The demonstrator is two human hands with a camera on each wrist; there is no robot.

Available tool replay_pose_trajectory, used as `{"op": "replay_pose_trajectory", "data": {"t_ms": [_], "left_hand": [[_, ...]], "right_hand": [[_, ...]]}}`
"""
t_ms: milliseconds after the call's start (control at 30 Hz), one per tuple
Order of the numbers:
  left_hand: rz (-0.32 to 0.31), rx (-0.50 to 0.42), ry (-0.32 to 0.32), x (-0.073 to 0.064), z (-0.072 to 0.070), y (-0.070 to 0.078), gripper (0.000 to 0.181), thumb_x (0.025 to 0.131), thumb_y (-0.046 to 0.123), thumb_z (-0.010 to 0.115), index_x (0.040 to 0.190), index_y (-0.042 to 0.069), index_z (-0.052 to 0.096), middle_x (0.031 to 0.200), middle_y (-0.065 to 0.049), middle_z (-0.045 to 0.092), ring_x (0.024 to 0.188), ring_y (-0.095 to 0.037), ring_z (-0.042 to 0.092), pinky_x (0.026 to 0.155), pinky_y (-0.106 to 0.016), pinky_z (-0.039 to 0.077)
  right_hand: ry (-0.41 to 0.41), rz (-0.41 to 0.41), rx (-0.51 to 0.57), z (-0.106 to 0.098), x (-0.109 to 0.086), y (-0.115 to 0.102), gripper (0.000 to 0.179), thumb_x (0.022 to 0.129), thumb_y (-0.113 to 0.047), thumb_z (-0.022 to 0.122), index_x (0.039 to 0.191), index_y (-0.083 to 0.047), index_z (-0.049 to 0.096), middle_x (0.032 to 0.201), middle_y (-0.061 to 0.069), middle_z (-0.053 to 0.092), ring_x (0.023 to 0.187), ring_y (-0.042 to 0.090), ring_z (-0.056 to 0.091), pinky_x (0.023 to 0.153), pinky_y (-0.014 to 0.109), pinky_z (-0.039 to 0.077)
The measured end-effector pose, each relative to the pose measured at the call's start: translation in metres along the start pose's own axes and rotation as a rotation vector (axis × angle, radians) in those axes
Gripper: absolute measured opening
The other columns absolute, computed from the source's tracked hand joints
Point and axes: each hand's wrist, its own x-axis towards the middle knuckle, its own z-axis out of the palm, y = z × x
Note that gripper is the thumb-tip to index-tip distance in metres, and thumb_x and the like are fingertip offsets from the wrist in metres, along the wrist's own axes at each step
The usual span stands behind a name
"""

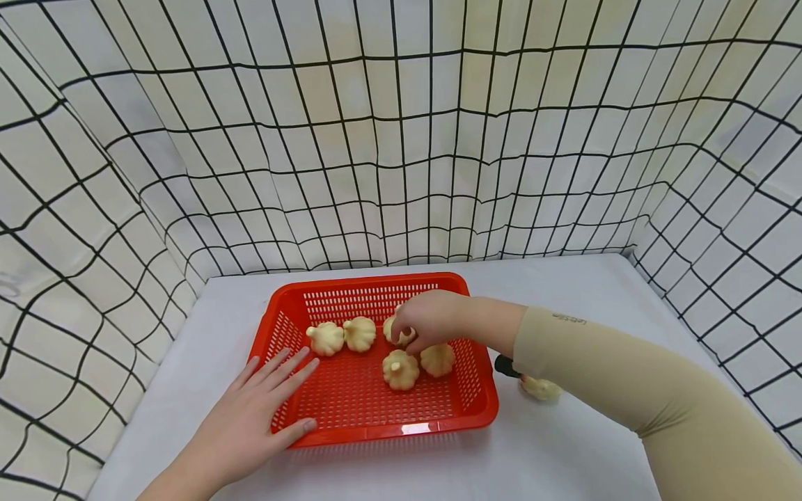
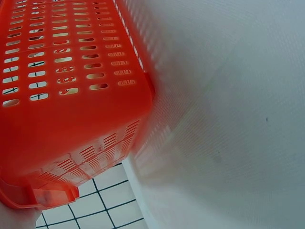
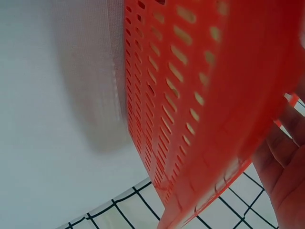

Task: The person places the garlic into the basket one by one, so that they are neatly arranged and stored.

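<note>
A red slotted plastic basket (image 1: pixel 351 437) holds several cream-coloured garlic bulbs (image 1: pixel 360 334). Over its right half, my right hand (image 1: pixel 432 320) curls its fingers around one garlic bulb (image 1: pixel 390 330) near the back. Just below that hand lie two more bulbs, one with its stem pointing up (image 1: pixel 401 370). My left hand (image 1: pixel 253 417) has its fingers spread and rests on the basket's left rim. In the right wrist view the right hand (image 3: pixel 286 167) shows beyond the basket wall (image 3: pixel 190 119), and its fingertips are hidden.
Right of the basket, partly under the sleeve (image 1: pixel 601 369), lies a pale object (image 1: pixel 540 388) beside a black handle-like piece (image 1: pixel 506 366). A white cloth (image 1: pixel 564 285) covers the table. Black netting (image 1: pixel 407 167) over white sheeting encloses the back and sides.
</note>
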Motion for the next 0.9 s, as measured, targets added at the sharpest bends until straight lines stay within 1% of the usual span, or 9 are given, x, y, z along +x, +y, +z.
{"op": "replay_pose_trajectory", "data": {"t_ms": [67, 200, 367, 567, 633, 700, 800, 900], "left_hand": [[-0.002, 0.004, -0.001, 0.000, 0.000, 0.000, 0.080, 0.087, 0.066, 0.061, 0.153, 0.026, 0.040, 0.159, 0.001, 0.034, 0.145, -0.034, 0.031, 0.121, -0.037, -0.007], [0.007, 0.001, 0.012, 0.000, 0.000, 0.000, 0.079, 0.087, 0.065, 0.061, 0.153, 0.025, 0.041, 0.159, 0.000, 0.035, 0.144, -0.035, 0.032, 0.122, -0.039, -0.004], [-0.001, 0.002, -0.001, 0.000, 0.000, 0.000, 0.080, 0.087, 0.066, 0.060, 0.153, 0.025, 0.041, 0.159, 0.001, 0.034, 0.145, -0.034, 0.031, 0.121, -0.035, -0.008], [-0.004, 0.002, -0.009, 0.001, 0.000, 0.000, 0.080, 0.087, 0.066, 0.061, 0.153, 0.025, 0.041, 0.159, 0.000, 0.034, 0.145, -0.034, 0.030, 0.121, -0.037, -0.007], [-0.004, 0.002, -0.010, 0.001, 0.000, -0.001, 0.080, 0.087, 0.066, 0.061, 0.153, 0.025, 0.041, 0.159, 0.000, 0.035, 0.145, -0.034, 0.030, 0.121, -0.036, -0.008], [-0.004, 0.002, -0.010, 0.000, 0.000, -0.001, 0.080, 0.087, 0.066, 0.061, 0.153, 0.026, 0.041, 0.159, 0.000, 0.035, 0.145, -0.034, 0.030, 0.122, -0.039, -0.006], [0.005, -0.001, 0.001, 0.000, 0.000, 0.000, 0.079, 0.087, 0.065, 0.061, 0.153, 0.026, 0.041, 0.158, -0.001, 0.036, 0.144, -0.034, 0.032, 0.122, -0.047, 0.004], [0.020, -0.002, 0.021, 0.000, 0.000, 0.001, 0.078, 0.087, 0.064, 0.061, 0.152, 0.025, 0.042, 0.158, -0.001, 0.037, 0.143, -0.035, 0.033, 0.120, -0.051, 0.011]], "right_hand": [[0.011, 0.005, 0.020, 0.000, -0.002, 0.001, 0.026, 0.089, -0.034, 0.075, 0.113, -0.025, 0.076, 0.099, -0.014, 0.069, 0.091, 0.003, 0.059, 0.080, 0.022, 0.051], [0.036, 0.013, 0.057, 0.000, -0.008, 0.006, 0.027, 0.088, -0.035, 0.076, 0.113, -0.026, 0.076, 0.100, -0.013, 0.070, 0.089, 0.005, 0.060, 0.077, 0.022, 0.051], [0.080, 0.017, 0.106, -0.001, -0.017, 0.015, 0.025, 0.088, -0.032, 0.076, 0.112, -0.025, 0.077, 0.104, -0.008, 0.071, 0.089, 0.011, 0.062, 0.074, 0.023, 0.050], [0.131, 0.072, 0.173, -0.004, -0.031, 0.026, 0.028, 0.090, -0.032, 0.074, 0.115, -0.023, 0.076, 0.104, -0.009, 0.069, 0.081, 0.009, 0.057, 0.071, 0.025, 0.050], [0.152, 0.085, 0.205, -0.004, -0.036, 0.031, 0.028, 0.089, -0.032, 0.075, 0.115, -0.022, 0.076, 0.103, -0.008, 0.069, 0.082, 0.011, 0.059, 0.072, 0.025, 0.051], [0.173, 0.091, 0.229, -0.003, -0.042, 0.036, 0.028, 0.089, -0.031, 0.076, 0.115, -0.021, 0.076, 0.104, -0.007, 0.070, 0.086, 0.015, 0.061, 0.074, 0.027, 0.051], [0.204, 0.112, 0.247, -0.002, -0.051, 0.042, 0.028, 0.088, -0.030, 0.076, 0.115, -0.020, 0.076, 0.105, -0.006, 0.070, 0.093, 0.016, 0.062, 0.079, 0.028, 0.051], [0.232, 0.138, 0.258, -0.001, -0.063, 0.048, 0.029, 0.088, -0.031, 0.076, 0.116, -0.020, 0.076, 0.103, -0.006, 0.070, 0.091, 0.016, 0.061, 0.079, 0.029, 0.051]]}}
